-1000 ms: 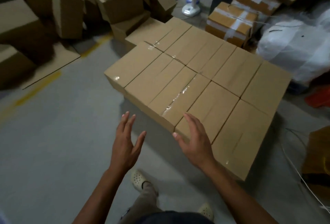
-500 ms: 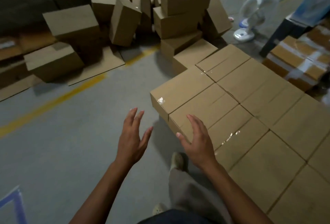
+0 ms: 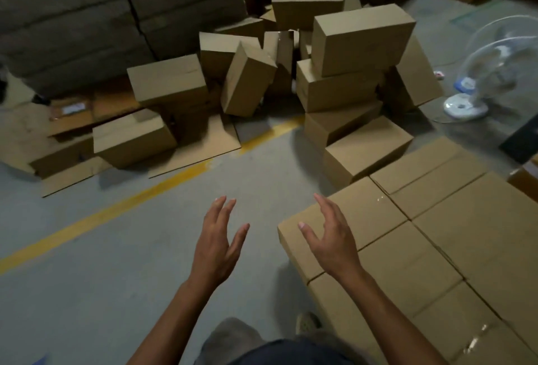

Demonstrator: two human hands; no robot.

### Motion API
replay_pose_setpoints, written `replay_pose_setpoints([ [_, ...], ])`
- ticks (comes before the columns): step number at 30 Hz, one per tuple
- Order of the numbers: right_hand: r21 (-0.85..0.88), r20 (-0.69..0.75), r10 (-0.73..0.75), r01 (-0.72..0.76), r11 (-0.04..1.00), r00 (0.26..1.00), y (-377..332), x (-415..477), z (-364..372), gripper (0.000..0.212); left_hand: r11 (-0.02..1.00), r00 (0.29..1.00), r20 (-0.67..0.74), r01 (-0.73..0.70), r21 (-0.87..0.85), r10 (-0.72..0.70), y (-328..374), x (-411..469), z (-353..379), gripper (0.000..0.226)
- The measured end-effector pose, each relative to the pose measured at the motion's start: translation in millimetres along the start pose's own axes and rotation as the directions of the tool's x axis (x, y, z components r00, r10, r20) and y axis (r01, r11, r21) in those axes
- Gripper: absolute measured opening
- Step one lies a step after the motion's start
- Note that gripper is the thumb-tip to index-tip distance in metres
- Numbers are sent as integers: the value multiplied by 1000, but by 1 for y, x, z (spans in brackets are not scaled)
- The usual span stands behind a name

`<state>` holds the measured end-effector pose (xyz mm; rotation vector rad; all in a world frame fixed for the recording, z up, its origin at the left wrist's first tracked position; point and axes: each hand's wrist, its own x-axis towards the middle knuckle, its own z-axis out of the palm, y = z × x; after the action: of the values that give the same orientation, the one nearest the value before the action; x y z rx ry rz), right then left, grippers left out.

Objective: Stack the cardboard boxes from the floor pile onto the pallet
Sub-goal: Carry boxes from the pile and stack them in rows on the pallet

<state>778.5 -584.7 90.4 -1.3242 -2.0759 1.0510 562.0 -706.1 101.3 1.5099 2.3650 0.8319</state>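
Both hands are empty and held out in front of the person. The left hand (image 3: 217,245) is over bare floor on the near side of the yellow line (image 3: 116,207). The right hand (image 3: 332,239) is on that same near side, above the corner of the layer of boxes (image 3: 465,233) already set edge to edge; whether it touches the cardboard I cannot tell. Each grip is wide, fingers spread, thumbs apart and palms turned toward one another, which looks to me like readiness to take a carton by its two sides. The pallet itself is hidden under that tidy layer. Across the yellow line lies the pile (image 3: 291,73), boxes tumbled on their corners and leaning on each other, some resting on flat sheets of cardboard (image 3: 201,146). One box (image 3: 366,149) sits near the line's far end, just beside the layer, and seems the easiest to lift next. Beyond that far end stands a fan (image 3: 477,82), well apart from the hands.
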Motion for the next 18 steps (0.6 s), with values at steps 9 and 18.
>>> replay_pose_setpoints([
  [9,7,-31,54,-54,999,998,-12,146,32,67,999,997,55,-49,-17,50,-49,167,17,74],
  [18,58,-166,257,-250,966,952,-43,301,87,70,980,947,251,-195,-49,201,-116,377,17,72],
])
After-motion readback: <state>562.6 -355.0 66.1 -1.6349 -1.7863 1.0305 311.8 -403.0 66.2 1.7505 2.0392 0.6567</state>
